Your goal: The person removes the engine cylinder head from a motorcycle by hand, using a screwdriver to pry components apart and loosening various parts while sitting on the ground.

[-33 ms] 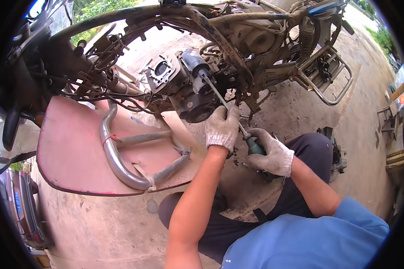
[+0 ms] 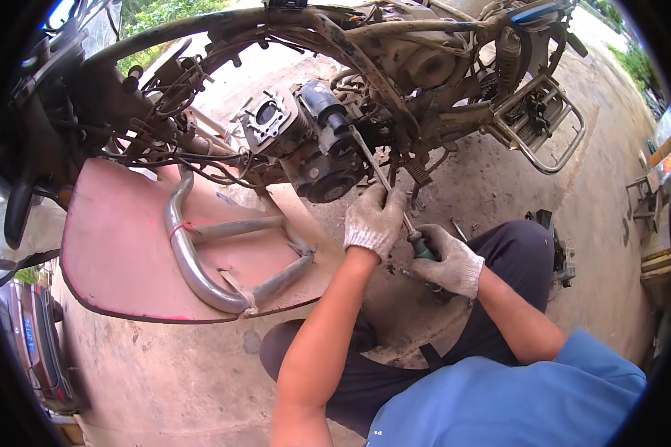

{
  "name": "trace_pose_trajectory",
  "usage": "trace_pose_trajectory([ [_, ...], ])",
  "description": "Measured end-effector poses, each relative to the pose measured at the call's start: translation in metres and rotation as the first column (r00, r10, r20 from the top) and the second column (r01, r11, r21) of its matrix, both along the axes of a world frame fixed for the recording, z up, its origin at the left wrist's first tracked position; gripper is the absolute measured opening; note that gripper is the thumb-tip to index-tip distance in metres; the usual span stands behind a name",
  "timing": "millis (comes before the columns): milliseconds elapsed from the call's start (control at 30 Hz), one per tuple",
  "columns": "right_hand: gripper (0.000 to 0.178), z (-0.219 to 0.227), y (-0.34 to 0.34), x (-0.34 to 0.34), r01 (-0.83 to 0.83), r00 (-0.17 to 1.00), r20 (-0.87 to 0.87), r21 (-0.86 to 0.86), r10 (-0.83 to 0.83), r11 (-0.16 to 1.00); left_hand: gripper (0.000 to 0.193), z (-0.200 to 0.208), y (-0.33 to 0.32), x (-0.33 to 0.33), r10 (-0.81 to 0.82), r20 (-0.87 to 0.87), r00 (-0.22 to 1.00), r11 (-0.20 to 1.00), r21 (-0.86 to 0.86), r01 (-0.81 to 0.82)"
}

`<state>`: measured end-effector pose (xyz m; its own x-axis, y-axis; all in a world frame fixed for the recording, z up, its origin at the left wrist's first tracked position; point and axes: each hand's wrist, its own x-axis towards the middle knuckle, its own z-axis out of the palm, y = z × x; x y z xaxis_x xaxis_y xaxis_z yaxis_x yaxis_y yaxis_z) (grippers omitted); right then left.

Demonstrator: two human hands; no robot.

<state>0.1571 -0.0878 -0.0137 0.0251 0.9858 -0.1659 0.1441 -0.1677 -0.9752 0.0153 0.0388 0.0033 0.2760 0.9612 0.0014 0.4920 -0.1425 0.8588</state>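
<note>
In my gloved right hand (image 2: 452, 262) is the dark green handle of a long screwdriver (image 2: 423, 246). My gloved left hand (image 2: 374, 216) is closed around its metal shaft, nearer the engine. The blade slants up and left, its tip close to the black end of a cylindrical motor (image 2: 320, 98) on the engine; I cannot tell whether they touch. Below that motor is a dirty round engine cover (image 2: 328, 179). The engine's cylinder (image 2: 270, 119) stands open at the top, with studs around its bore.
A stripped motorbike frame (image 2: 373, 67) with loose cables spans the top. At left lies a faded pink panel (image 2: 119, 246) with a bent chrome guard bar (image 2: 194, 272) against it. A metal rack (image 2: 566, 149) juts out at right. A parked car (image 2: 41, 343) stands far left.
The screwdriver's tip has shifted slightly right and down, away from the motor. My left hand has moved a little right and down with the shaft; the right hand has shifted slightly.
</note>
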Motion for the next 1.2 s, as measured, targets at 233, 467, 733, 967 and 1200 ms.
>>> trace_pose_trajectory([
  [233,0.036,-0.206,-0.063,-0.01,0.081,0.881,0.425,-0.572,0.21,0.816,0.042,-0.016,0.001,-0.024,-0.154,-0.434,0.887,0.987,-0.025,0.159],
  [467,0.043,-0.368,-0.092,-0.022,-0.046,0.528,0.384,-0.878,0.757,0.477,0.038,0.024,0.017,-0.033,0.058,-0.18,0.982,0.972,0.233,-0.015],
  [733,0.037,-0.368,-0.113,-0.039,-0.081,0.288,0.373,-0.908,0.882,0.41,0.033,0.03,0.024,-0.041,0.127,-0.161,0.979,0.967,0.239,-0.086],
  [967,0.04,-0.222,0.007,-0.046,-0.106,0.502,0.494,-0.78,0.71,0.617,0.033,0.023,0.093,-0.06,0.492,0.581,0.649,0.822,-0.064,-0.566],
  [1200,0.038,0.045,0.18,-0.045,-0.212,0.829,0.549,0.488,-0.109,0.847,0.06,0.012,0.168,-0.074,0.8,0.6,0.029,0.413,-0.515,-0.751],
])
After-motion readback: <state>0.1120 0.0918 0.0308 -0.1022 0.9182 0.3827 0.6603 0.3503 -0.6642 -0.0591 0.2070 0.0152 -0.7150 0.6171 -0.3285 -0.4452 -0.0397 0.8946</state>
